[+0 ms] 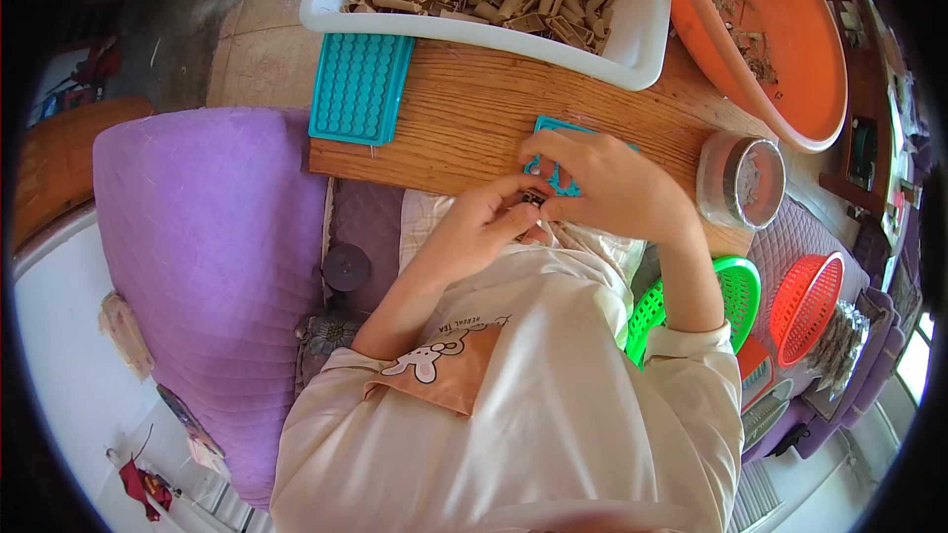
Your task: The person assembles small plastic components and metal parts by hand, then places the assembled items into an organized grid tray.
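Note:
Close together at the near edge of the wooden table, my left hand [472, 227] and my right hand [622, 183] meet fingertip to fingertip. Between them is a small dark piece [533, 199] with a lighter spot, pinched by my left thumb and fingers; my right thumb and fingertip press against its other side. It is too small and too covered to name. A teal plastic tray [563, 124] lies on the table partly under my right hand, which hides most of its cells.
A stack of teal trays with round cells [357, 89] sits at the table's left end. Behind stands a white tub [484, 35] of short brown split tubes. To the right are an orange basin [790, 99] with dry scraps, a clear jar [716, 178], a green basket [741, 296] and a red basket [810, 306].

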A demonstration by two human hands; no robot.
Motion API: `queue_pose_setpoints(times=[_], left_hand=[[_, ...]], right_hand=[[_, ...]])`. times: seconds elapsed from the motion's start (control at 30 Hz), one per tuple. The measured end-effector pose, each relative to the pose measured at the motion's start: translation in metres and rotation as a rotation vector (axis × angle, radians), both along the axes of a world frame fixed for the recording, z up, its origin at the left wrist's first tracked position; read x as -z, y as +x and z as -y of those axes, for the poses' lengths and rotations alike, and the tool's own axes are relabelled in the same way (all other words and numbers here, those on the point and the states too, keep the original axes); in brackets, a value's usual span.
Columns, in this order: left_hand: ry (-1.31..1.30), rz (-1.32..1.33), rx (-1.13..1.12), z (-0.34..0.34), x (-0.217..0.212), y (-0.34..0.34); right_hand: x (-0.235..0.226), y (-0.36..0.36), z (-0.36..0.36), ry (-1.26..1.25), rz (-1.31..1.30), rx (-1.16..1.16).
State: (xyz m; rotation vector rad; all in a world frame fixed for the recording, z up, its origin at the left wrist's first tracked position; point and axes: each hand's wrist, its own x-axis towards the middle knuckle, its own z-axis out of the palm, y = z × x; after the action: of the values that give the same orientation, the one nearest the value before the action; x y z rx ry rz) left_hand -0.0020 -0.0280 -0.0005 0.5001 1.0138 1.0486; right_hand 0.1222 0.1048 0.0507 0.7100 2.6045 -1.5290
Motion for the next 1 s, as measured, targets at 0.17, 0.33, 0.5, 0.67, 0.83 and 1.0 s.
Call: queue_pose_setpoints(times=[0.17,0.33,0.5,0.67,0.83,1.0], left_hand=[[0.008,0.033,-0.053,-0.001,-0.011,-0.027],[-0.045,-0.025,-0.067,0.0,-0.017,-0.034],[0.065,-0.149,0.121,0.0,-0.013,-0.028],[0.097,-0.198,0.185,0.001,-0.012,-0.026],[0.061,-0.016,0.078,0.001,-0.011,-0.026],[0.074,0.04,-0.128,-0.003,-0.019,-0.025]], right_hand=[[-0.011,-0.04,-0.07,0.129,-0.246,0.07],[-0.006,-0.113,-0.139,0.358,0.199,0.328],[0.069,-0.159,-0.164,0.576,0.246,0.427],[0.077,-0.175,-0.15,0.456,0.243,0.622],[0.053,-0.148,-0.148,-0.139,-0.105,0.744],[0.02,-0.091,-0.118,-0.331,-0.468,0.535]])
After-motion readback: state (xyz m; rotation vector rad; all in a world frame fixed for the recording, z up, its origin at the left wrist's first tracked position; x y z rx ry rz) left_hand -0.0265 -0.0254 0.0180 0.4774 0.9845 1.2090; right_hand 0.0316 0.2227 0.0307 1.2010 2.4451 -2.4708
